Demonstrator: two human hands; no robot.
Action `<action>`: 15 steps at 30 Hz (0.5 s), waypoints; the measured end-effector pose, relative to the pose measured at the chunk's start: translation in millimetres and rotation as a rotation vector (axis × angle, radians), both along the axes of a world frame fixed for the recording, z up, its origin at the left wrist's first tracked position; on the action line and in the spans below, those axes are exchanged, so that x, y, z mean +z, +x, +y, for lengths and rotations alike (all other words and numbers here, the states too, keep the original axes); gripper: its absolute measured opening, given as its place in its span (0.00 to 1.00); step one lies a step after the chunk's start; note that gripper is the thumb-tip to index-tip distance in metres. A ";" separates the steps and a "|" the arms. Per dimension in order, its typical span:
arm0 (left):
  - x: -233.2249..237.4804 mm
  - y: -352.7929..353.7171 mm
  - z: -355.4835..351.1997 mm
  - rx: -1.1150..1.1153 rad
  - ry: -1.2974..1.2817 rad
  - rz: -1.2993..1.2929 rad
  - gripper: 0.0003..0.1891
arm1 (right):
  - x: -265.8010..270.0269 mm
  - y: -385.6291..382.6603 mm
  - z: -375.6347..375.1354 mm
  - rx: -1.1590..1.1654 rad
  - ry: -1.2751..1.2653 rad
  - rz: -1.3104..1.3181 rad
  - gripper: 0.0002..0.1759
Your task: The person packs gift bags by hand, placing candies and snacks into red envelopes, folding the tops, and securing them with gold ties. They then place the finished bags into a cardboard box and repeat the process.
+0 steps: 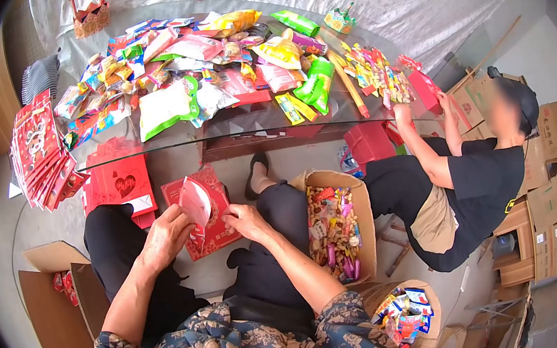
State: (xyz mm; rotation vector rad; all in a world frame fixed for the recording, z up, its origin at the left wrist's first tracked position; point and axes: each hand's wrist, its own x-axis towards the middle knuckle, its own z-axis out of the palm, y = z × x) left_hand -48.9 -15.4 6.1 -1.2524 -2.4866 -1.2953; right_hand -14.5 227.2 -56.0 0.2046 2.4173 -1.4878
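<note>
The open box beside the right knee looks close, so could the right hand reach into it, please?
Probably yes: nothing covers the open box, though the right hand, at the red packet, would likely pass over the right knee.

glass table (247, 120) | snack packets (190, 47), heaped | red bags (39, 151), stacked

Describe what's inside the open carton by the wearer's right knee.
The carton holds small wrapped pieces, many golden-brown, some pink or red; anything beneath the top layer is covered.
</note>
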 end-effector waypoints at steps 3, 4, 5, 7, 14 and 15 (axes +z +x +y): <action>-0.3 0.4 4.4 0.001 -0.015 0.001 0.07 | 1.1 1.6 -2.3 0.004 -0.008 0.004 0.12; -0.7 0.6 6.0 0.000 -0.016 0.001 0.07 | 0.8 1.9 -2.4 0.011 0.000 0.009 0.12; -1.0 0.6 7.0 0.000 -0.018 0.000 0.07 | 0.6 2.2 -2.7 0.018 0.008 0.012 0.12; -1.4 0.2 9.6 -0.004 -0.014 -0.001 0.07 | 2.1 2.8 -4.1 0.014 -0.010 0.025 0.11; -1.0 1.6 14.6 -0.022 -0.007 -0.023 0.07 | 4.0 5.6 -4.5 0.044 0.024 0.075 0.12; -1.1 1.3 14.5 -0.023 -0.005 -0.025 0.07 | 4.0 5.3 -4.8 0.047 0.023 0.079 0.12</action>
